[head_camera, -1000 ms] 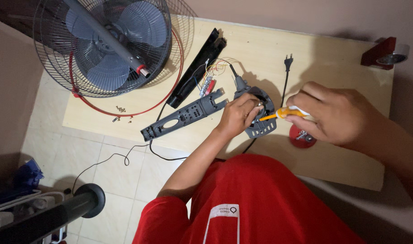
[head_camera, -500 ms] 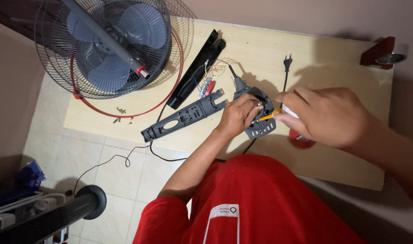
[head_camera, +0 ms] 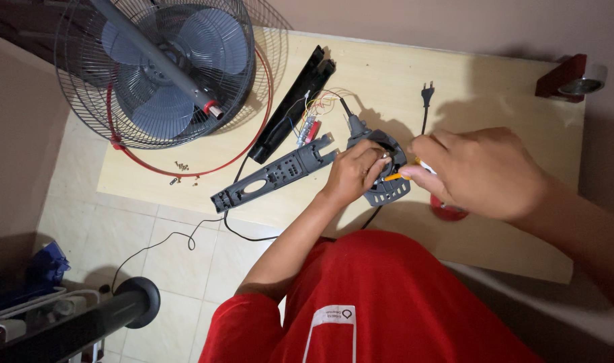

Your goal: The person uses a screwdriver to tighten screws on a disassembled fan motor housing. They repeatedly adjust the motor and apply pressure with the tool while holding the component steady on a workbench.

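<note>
- My left hand (head_camera: 354, 176) closed its grip on the grey fan housing (head_camera: 381, 168), which lay on the table (head_camera: 495, 87) beside a long grey panel (head_camera: 273, 180).
- My right hand (head_camera: 485, 173) pinched a yellow-handled screwdriver (head_camera: 395, 176), its tip at the housing.
- I judged it best to hold the housing flat and the screwdriver straight.
- The housing looked round, dark and ribbed, with coloured wires (head_camera: 317, 104) trailing from it.

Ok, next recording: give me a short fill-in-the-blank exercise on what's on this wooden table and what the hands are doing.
1. The left hand presses on the grey plastic fan housing part lying on the pale wooden ____.
2. The right hand holds a screwdriver with a ____ handle.
3. The grey fan head with its wire cage lies inside a loose ____ ring.
4. The black two-pin ____ lies unconnected.

Missing words: table; yellow; red; plug
</note>
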